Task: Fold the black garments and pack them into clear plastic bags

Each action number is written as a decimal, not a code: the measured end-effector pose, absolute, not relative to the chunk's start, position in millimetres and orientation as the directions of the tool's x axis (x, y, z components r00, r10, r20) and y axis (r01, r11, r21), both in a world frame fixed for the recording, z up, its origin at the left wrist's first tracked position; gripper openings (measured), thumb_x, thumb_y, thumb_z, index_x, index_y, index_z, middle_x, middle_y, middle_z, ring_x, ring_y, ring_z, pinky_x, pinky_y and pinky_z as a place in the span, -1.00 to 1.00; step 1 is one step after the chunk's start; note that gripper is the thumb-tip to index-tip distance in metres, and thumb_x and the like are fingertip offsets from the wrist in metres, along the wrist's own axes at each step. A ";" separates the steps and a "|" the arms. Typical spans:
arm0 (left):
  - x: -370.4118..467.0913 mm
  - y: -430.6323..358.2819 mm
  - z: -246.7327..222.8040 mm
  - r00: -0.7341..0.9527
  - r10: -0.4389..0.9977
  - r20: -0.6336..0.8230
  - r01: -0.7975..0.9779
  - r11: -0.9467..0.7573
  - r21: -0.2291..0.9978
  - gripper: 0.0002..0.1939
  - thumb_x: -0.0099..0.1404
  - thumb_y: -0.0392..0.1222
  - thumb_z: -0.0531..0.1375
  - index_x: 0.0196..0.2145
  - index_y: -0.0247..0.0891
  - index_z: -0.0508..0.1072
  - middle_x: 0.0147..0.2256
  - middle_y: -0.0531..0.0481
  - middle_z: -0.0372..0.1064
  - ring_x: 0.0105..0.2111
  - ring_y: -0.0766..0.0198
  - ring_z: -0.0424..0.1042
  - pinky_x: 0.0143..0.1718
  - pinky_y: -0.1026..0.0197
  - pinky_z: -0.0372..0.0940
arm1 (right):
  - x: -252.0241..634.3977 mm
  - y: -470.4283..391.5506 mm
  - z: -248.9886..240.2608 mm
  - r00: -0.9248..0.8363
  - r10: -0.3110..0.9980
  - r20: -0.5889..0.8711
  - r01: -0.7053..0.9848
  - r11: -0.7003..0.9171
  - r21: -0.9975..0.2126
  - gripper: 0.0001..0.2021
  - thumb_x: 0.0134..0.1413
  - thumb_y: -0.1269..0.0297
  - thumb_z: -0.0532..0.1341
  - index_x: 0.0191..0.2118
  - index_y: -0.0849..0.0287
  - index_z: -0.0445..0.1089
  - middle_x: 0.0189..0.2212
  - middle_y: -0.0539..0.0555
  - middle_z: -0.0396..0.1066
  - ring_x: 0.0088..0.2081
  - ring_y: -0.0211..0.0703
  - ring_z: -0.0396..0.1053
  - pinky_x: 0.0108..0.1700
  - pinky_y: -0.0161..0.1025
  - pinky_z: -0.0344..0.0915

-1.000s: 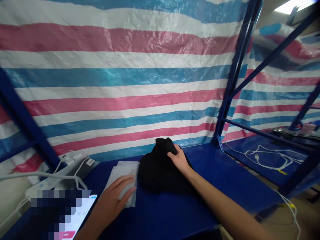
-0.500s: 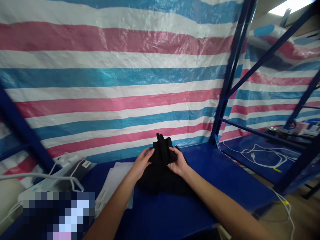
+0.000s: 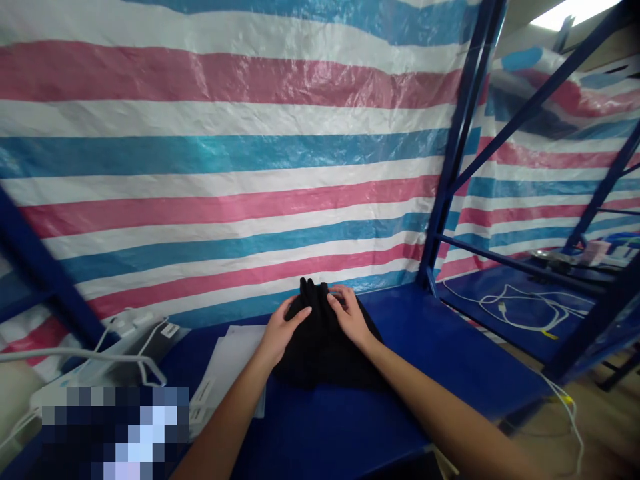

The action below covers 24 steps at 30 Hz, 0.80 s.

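Observation:
A black cloth item [image 3: 323, 357], perhaps a garment, lies bunched on the blue shelf surface [image 3: 420, 353], its upper part gathered into upright folds. My left hand [image 3: 285, 327] grips its left side, thumb on the near face and fingers behind the cloth. On the right side, my right hand [image 3: 350, 317] holds the folds with thumb and bent fingers. The dark cloth hides some fingertips, and its exact kind cannot be made out.
White papers [image 3: 223, 363] lie left of the cloth. Farther left stand a power strip [image 3: 130, 323] and white cables [image 3: 75, 353]. A striped plastic sheet [image 3: 250, 153] hangs behind. A blue metal post [image 3: 450, 160] rises at the right, with a coiled white cable [image 3: 525, 310] beyond.
The gathered top of the cloth has shifted slightly left and down. My right hand has moved up and over the folds, its fingers now more bent; my left hand stays on its side.

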<state>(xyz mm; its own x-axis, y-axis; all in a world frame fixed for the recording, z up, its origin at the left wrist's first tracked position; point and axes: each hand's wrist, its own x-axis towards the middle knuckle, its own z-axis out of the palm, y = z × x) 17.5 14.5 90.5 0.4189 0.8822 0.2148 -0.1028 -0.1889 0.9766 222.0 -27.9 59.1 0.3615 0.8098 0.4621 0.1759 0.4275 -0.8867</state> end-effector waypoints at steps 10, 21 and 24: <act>9.9 8.0 87.6 0.483 0.827 0.290 0.029 -0.346 0.938 -0.30 0.23 0.00 0.46 0.28 -0.13 0.45 0.27 -0.16 0.44 0.29 -0.13 0.39 0.35 -0.17 0.24 | 219.5 -34.5 62.7 0.074 0.927 0.369 0.241 0.342 -0.908 -0.56 0.23 -0.14 0.36 0.02 0.07 0.61 0.36 0.16 0.28 0.31 0.13 0.35 0.33 0.07 0.32; -12.4 66.7 108.8 0.340 0.909 0.243 0.288 -0.346 0.893 -0.47 0.18 -0.10 0.32 0.12 -0.25 0.58 0.01 -0.15 0.64 0.00 -0.08 0.62 0.04 -0.02 0.49 | 323.8 -14.0 61.4 0.330 0.944 0.005 -0.270 0.100 -0.958 -0.42 -0.21 0.45 0.44 0.05 0.11 0.46 -0.34 0.03 0.64 -0.35 -0.02 0.61 -0.32 -0.16 0.54; -7.7 81.1 113.4 0.422 0.881 0.212 0.369 -0.380 0.848 -0.65 0.14 -0.05 0.36 -0.14 -0.23 0.68 -0.19 -0.13 0.68 -0.15 -0.12 0.64 -0.10 -0.04 0.51 | 343.0 -17.8 47.3 0.315 0.949 -0.012 -0.244 0.069 -0.967 -0.38 -0.19 0.41 0.47 0.10 0.10 0.47 -0.30 0.04 0.65 -0.32 -0.03 0.61 -0.33 -0.17 0.52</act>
<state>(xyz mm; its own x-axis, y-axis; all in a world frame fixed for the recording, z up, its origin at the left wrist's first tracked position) -7.7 81.1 113.4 0.4219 0.8815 0.2120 0.3685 -0.3804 0.8482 343.0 -17.8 47.3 0.3145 0.9492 -0.0118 -0.2437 0.0687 -0.9674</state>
